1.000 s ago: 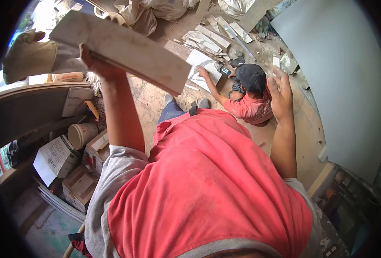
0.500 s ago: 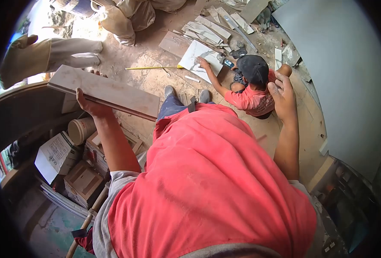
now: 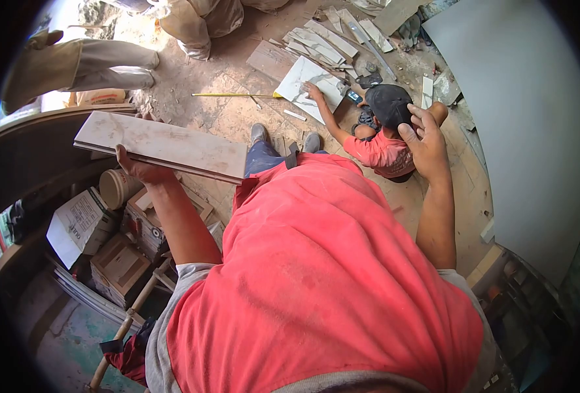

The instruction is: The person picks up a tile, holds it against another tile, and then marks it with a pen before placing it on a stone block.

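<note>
My left hand (image 3: pixel 147 169) is closed round a short stack of long, narrow tile strips (image 3: pixel 165 145), thumb on the near edge and fingertips showing past the far edge. The top strip is pale and dusty. Out to the right, my right hand (image 3: pixel 429 145) is raised with its fingers loosely bent and apart, holding nothing. From my viewpoint it overlaps a crouching co-worker in a black cap (image 3: pixel 389 105). That person's hand rests on a white marbled tile (image 3: pixel 306 84) on the floor.
A yellow tape measure (image 3: pixel 231 95) lies stretched on the floor beside the white tile. Cut tile strips (image 3: pixel 319 49) are piled behind it. Another person's legs (image 3: pixel 110 65) stand at left. Boxes (image 3: pixel 121 265) and a bucket (image 3: pixel 116 188) sit below my left arm. A large grey panel (image 3: pixel 525 131) fills the right.
The tile strips in my left hand have tilted slightly and shifted a little downward. My right hand has moved slightly left, its fingers a bit more spread. The view has shifted slightly.
</note>
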Motion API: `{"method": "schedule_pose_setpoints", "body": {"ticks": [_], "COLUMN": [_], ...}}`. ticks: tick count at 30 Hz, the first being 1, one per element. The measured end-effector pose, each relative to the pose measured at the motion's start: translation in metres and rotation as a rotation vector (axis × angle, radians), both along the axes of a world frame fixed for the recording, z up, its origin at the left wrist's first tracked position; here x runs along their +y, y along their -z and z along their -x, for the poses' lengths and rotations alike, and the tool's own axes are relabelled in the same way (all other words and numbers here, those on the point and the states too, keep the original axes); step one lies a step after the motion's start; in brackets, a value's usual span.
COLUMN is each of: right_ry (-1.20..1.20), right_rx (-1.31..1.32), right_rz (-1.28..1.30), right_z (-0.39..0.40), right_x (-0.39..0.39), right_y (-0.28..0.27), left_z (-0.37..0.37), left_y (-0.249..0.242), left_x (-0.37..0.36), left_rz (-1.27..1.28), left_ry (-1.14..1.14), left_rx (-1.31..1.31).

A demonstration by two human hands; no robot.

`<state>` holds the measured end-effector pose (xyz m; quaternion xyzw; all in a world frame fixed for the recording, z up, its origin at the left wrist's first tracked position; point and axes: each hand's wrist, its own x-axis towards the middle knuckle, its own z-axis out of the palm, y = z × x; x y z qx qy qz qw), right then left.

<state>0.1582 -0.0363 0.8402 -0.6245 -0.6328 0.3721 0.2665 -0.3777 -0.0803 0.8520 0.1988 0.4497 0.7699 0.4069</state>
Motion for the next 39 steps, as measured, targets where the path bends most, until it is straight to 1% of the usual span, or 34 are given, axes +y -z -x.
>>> {"method": "schedule_pose_setpoints", "body": {"ticks": [6,9,11,16,20,21,23,33,39], "right_ry": [-0.002,0.001,-0.03,-0.038,-0.068,-0.069,-0.053,-0.065,-0.08], "right_rx": [0.003,-0.029,-0.016,-0.03,-0.046,-0.046,-0.06,-0.031,-0.034], "right_rz": [0.012,0.013,0.113,0.127,0.132,0.132,-0.043,0.006,0.013], "right_z": [0.006,0.007,0.006,0.007,0.007,0.007,0.009,0.004,0.003], "right_x": [-0.005,-0.007,-0.007,-0.007,-0.005,-0.005,-0.005,0.001,0.0], "right_y": [-0.002,-0.004,-0.006,-0.006,-0.005,-0.003,0.003,0.005,0.003], "left_z": [0.0,0.0,-0.004,-0.002,-0.004,-0.005,-0.007,-0.015,-0.012], "left_y": [0.001,0.003,0.001,0.004,0.004,0.003,0.003,0.003,0.007], "left_x": [-0.002,-0.001,-0.001,-0.002,-0.002,-0.002,-0.001,0.003,0.006], "left_rz": [0.015,0.011,0.005,0.002,0.002,0.001,0.013,0.058,0.027], "left_ry": [-0.058,-0.061,-0.065,-0.078,-0.046,-0.036,-0.058,-0.121,-0.064], "left_rx": [0.013,0.005,-0.004,-0.006,-0.028,-0.013,-0.006,0.02,0.013]}}
